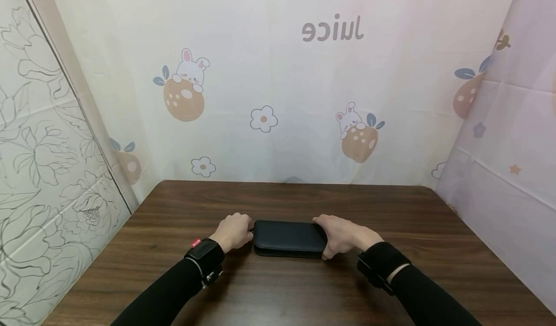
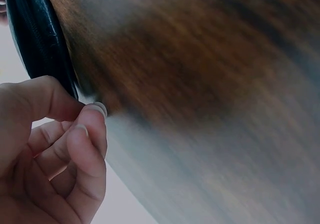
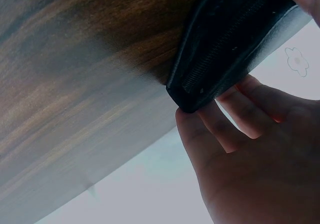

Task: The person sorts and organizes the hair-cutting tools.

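A black zip wallet [image 1: 290, 237] with rounded corners lies flat on the brown wooden table [image 1: 278, 292]. At its left end my left hand [image 1: 233, 231] pinches a small dark tab between thumb and index finger. The fingertips cover most of this tab, so whether it is the zipper pull or a strap cannot be told. My right hand [image 1: 340, 234] grips the wallet's right end, thumb on the near side and fingers round the far side. In the right wrist view a closed-looking zipper [image 3: 220, 46] runs along the wallet's edge.
A pale curtain [image 1: 278, 65] with rabbit and fruit prints hangs behind the table's back edge. Another printed curtain [image 1: 512, 138] borders the right side, and a flower-patterned panel [image 1: 48, 147] the left. Black bands [image 1: 204, 258] circle both wrists.
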Action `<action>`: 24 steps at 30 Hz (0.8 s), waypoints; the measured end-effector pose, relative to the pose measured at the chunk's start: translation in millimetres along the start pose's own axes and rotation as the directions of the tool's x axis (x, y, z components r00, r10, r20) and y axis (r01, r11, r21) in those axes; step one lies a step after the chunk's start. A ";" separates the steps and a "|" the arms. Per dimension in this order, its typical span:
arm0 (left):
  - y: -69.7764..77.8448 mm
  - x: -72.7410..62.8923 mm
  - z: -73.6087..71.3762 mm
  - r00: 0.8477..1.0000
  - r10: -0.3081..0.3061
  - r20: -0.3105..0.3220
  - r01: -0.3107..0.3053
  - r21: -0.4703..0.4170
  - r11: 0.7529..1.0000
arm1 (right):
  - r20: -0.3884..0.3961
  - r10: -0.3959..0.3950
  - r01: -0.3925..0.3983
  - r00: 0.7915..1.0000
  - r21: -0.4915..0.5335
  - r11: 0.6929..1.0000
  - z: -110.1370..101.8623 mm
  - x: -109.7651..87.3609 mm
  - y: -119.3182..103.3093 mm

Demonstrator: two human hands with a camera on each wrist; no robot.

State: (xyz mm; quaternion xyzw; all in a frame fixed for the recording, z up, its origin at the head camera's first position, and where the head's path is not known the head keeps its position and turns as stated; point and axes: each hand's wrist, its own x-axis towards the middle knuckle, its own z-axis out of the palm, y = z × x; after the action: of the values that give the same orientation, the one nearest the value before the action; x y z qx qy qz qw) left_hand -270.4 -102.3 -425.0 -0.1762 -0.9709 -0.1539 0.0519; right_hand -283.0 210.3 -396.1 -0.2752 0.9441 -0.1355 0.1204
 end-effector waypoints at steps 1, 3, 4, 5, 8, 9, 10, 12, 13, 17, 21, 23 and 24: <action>0.1 0.5 -0.2 1.000 -0.003 -0.001 0.003 0.001 1.000 | 0.000 -0.001 0.001 1.000 0.001 1.000 0.1 -0.2 0.1; 0.1 1.6 -0.5 1.000 -0.014 -0.001 0.014 0.003 1.000 | 0.001 -0.001 0.001 1.000 0.004 1.000 0.2 -0.9 0.3; 0.1 2.0 -0.5 1.000 -0.017 0.001 0.017 0.000 1.000 | 0.002 -0.001 0.001 1.000 0.005 1.000 0.3 -1.2 0.4; 0.2 2.3 -0.7 1.000 -0.021 0.000 0.021 -0.003 1.000 | 0.002 -0.003 0.003 1.000 0.006 1.000 0.2 -1.3 0.4; 0.4 2.8 -0.6 1.000 -0.028 -0.005 0.028 -0.006 1.000 | 0.002 -0.002 0.002 1.000 0.004 1.000 0.1 -1.7 0.3; 0.5 2.9 -0.6 1.000 -0.030 -0.003 0.030 -0.010 0.999 | 0.001 -0.002 0.002 1.000 0.005 1.000 -0.1 -1.7 0.2; 0.3 2.8 -0.5 1.000 -0.029 -0.004 0.029 -0.012 1.000 | 0.000 -0.003 0.003 1.000 0.004 1.000 0.0 -1.4 0.1; -0.1 2.8 0.0 1.000 -0.027 -0.006 0.027 -0.012 1.000 | 0.001 0.002 -0.002 1.000 0.006 1.000 -0.2 -1.5 0.0; -0.2 2.9 0.1 1.000 -0.027 -0.005 0.027 -0.014 1.000 | 0.001 0.004 -0.004 1.000 0.006 1.000 -0.1 -1.6 0.0; -1.2 4.5 0.4 1.000 -0.026 -0.008 0.026 -0.014 1.000 | 0.001 0.008 -0.008 1.000 0.010 1.000 0.2 -1.8 0.0; -1.9 5.5 0.2 0.999 -0.037 -0.009 0.037 -0.011 0.999 | 0.002 0.005 -0.005 1.000 0.009 1.000 1.1 -0.6 0.6; -2.1 5.9 -0.2 0.999 -0.039 -0.013 0.039 -0.011 0.999 | 0.003 0.013 -0.013 1.000 0.009 1.000 1.2 0.2 0.8; -2.3 6.3 -0.4 0.999 -0.039 -0.013 0.039 -0.010 0.999 | 0.004 0.018 -0.018 1.000 0.009 1.000 1.1 0.3 0.8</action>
State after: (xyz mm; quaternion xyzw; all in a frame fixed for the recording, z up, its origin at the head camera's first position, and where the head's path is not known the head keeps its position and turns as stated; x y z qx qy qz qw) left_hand -277.1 -102.4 -424.4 -0.1564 -0.9730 -0.1608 0.0545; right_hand -283.4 210.6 -397.4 -0.2663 0.9457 -0.1382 0.1247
